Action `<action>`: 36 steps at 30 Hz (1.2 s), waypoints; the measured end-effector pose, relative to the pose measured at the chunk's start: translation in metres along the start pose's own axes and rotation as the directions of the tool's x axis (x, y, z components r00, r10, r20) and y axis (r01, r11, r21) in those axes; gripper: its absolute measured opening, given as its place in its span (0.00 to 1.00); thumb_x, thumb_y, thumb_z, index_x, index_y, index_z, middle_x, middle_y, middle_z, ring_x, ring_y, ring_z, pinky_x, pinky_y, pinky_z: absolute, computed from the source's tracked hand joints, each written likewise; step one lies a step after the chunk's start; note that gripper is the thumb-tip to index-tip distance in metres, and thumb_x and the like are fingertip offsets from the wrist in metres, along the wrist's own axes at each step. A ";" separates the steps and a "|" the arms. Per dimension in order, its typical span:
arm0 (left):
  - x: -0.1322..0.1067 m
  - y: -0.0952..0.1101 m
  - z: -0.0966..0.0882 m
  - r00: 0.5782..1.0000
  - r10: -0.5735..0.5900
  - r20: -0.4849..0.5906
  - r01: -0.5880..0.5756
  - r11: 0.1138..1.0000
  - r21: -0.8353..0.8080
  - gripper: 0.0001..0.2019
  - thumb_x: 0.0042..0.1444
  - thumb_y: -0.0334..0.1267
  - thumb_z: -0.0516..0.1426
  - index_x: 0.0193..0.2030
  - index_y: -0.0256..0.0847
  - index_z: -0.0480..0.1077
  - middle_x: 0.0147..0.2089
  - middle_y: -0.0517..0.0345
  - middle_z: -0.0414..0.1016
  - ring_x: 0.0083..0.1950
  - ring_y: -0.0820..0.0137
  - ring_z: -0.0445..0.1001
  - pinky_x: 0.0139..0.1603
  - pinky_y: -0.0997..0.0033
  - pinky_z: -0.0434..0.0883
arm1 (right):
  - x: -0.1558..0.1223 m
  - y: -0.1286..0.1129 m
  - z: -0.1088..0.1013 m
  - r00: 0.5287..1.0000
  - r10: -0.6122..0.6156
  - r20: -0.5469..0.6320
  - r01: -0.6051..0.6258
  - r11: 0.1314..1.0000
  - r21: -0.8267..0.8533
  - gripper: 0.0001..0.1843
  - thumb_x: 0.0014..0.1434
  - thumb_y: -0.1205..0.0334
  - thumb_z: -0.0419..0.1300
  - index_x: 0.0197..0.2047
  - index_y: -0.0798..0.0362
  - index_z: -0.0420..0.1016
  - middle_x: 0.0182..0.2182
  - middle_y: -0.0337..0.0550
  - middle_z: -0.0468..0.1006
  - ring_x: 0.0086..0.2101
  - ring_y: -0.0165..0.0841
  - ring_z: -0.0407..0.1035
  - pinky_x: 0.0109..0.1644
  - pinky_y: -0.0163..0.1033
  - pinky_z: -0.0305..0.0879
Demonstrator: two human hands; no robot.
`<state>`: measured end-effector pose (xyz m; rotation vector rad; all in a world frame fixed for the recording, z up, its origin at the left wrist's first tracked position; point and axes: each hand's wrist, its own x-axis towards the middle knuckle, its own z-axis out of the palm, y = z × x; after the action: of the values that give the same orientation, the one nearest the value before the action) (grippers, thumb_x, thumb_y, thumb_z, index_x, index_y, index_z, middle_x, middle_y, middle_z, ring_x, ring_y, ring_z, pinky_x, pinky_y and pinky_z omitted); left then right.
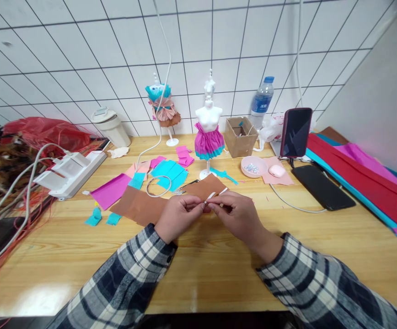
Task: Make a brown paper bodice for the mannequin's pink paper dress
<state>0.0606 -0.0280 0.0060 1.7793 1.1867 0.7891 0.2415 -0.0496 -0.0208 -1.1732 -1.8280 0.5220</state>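
Observation:
My left hand (pixel 178 214) and my right hand (pixel 237 211) meet over the wooden table (pixel 219 265), fingers pinched together on a small white strip (pixel 215 194). Its ends stick out above my fingertips. Just behind my hands lies a brown paper sheet (pixel 140 205). Farther back stands a small white mannequin (pixel 208 119) wearing a pink and teal paper skirt (pixel 208 144). Teal paper pieces (pixel 169 173) and a pink sheet (pixel 111 191) lie to the left of it.
A second dressed mannequin (pixel 163 109) stands by the tiled wall. A power strip (pixel 70 172) with cables sits left. A cardboard box (pixel 240 136), water bottle (pixel 262 100), pink bowl (pixel 253 166), propped phone (pixel 296 132) and flat phone (pixel 323 187) are right, beside coloured paper rolls (pixel 366 183).

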 end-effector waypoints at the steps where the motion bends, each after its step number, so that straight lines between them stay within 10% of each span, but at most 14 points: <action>1: 0.000 0.000 0.000 1.000 -0.004 -0.006 0.004 1.000 -0.009 0.10 0.53 0.40 0.59 0.28 0.40 0.79 0.29 0.57 0.82 0.31 0.70 0.78 0.35 0.75 0.74 | 0.000 0.000 0.000 1.000 -0.005 -0.004 0.005 1.000 -0.003 0.07 0.60 0.63 0.61 0.39 0.49 0.82 0.32 0.40 0.81 0.28 0.29 0.70 0.32 0.34 0.64; 19: -0.004 -0.001 0.004 1.000 -0.010 -0.030 0.012 0.996 0.083 0.09 0.51 0.39 0.59 0.24 0.39 0.77 0.24 0.59 0.80 0.24 0.75 0.74 0.25 0.81 0.69 | 0.002 -0.007 -0.004 0.998 -0.061 0.014 0.062 0.990 -0.124 0.03 0.57 0.64 0.62 0.32 0.49 0.78 0.29 0.39 0.80 0.31 0.32 0.69 0.35 0.38 0.61; 26: -0.005 -0.002 0.007 0.999 0.042 -0.005 -0.041 0.990 0.138 0.09 0.52 0.39 0.58 0.24 0.39 0.76 0.24 0.58 0.79 0.25 0.74 0.72 0.26 0.80 0.68 | 0.004 -0.007 -0.002 0.986 0.155 0.065 -0.160 0.985 0.069 0.03 0.52 0.66 0.61 0.28 0.51 0.74 0.23 0.36 0.74 0.24 0.28 0.62 0.27 0.34 0.57; 36: -0.002 -0.002 0.000 0.999 0.042 0.001 -0.042 0.996 -0.073 0.08 0.50 0.40 0.62 0.25 0.38 0.75 0.27 0.57 0.76 0.30 0.71 0.73 0.32 0.75 0.69 | 0.018 -0.002 -0.005 0.792 0.567 0.228 -0.571 0.556 0.604 0.08 0.47 0.58 0.61 0.27 0.52 0.68 0.15 0.28 0.63 0.15 0.22 0.49 0.18 0.30 0.44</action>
<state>0.0588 -0.0297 0.0042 1.7496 1.1083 0.8442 0.2418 -0.0355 -0.0090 -1.2261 -1.0398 1.4182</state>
